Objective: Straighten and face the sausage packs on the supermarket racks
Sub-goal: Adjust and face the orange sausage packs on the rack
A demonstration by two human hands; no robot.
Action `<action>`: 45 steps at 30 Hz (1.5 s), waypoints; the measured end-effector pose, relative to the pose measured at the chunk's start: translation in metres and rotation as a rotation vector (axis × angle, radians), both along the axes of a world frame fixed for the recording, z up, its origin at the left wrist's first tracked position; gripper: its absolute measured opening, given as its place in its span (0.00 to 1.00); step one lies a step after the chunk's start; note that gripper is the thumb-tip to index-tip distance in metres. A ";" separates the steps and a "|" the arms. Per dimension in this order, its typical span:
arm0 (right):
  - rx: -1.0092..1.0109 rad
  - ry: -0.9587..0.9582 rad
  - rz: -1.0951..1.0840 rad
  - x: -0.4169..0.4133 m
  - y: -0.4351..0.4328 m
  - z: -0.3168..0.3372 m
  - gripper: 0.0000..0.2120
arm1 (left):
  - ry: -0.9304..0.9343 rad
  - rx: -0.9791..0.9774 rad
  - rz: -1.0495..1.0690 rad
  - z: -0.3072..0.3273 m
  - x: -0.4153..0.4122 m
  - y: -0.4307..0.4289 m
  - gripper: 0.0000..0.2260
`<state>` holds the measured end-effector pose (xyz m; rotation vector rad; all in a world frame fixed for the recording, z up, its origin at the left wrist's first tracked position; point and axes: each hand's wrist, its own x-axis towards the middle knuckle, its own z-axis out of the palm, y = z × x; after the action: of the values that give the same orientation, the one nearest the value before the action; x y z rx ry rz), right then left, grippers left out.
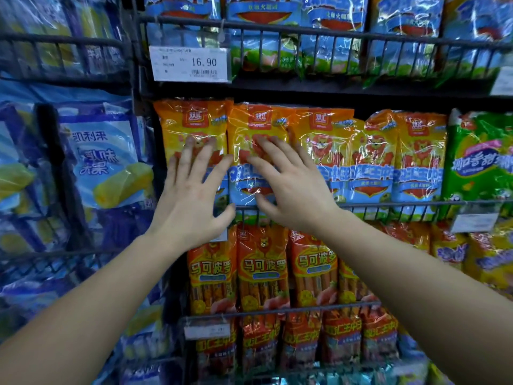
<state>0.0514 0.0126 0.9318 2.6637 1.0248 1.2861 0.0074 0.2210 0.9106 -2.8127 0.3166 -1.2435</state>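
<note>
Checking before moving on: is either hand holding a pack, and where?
Nothing is held: left hand and right hand lie open, fingers spread, on the fronts of two orange packs.

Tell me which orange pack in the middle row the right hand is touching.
The second orange pack from the left: the right hand lies flat on it, the left hand on the first pack.

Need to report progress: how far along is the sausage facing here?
Done: orange-red packs below stand upright, labels out. In hand: left hand and right hand press flat on two orange packs, middle rack. Left: the crumpled pack further right, likely.
</note>
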 end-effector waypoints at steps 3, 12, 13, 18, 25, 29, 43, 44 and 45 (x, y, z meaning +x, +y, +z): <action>0.086 -0.024 0.010 -0.010 -0.007 -0.013 0.27 | 0.014 -0.030 -0.056 -0.008 -0.008 -0.010 0.34; 0.303 -0.040 0.031 -0.042 -0.039 -0.089 0.19 | -0.058 -0.053 -0.292 -0.069 -0.033 -0.043 0.25; 0.313 -0.012 0.016 -0.045 -0.044 -0.102 0.19 | -0.040 -0.058 -0.307 -0.081 -0.035 -0.047 0.24; 0.352 0.233 -0.113 -0.054 -0.071 -0.167 0.21 | 0.168 -0.140 -0.258 -0.141 -0.034 -0.068 0.24; 0.406 0.521 -0.199 -0.045 -0.089 -0.214 0.21 | 0.480 -0.286 0.007 -0.187 -0.012 -0.097 0.30; 0.462 0.650 -0.196 -0.018 -0.075 -0.201 0.22 | 0.454 -0.400 0.098 -0.199 -0.001 -0.113 0.32; 0.483 0.705 -0.078 0.052 -0.042 -0.150 0.18 | 0.146 -0.740 0.218 -0.231 0.026 -0.155 0.38; 0.459 0.697 -0.071 0.053 -0.043 -0.149 0.17 | 0.146 -0.742 0.227 -0.232 0.027 -0.155 0.39; 0.433 0.680 -0.066 0.055 -0.044 -0.148 0.16 | 0.150 -0.741 0.236 -0.232 0.028 -0.155 0.39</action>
<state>0.1066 -0.0311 0.7839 3.5597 0.7234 0.6319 0.0349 0.0662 0.6782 -3.3959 -0.5863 -1.2932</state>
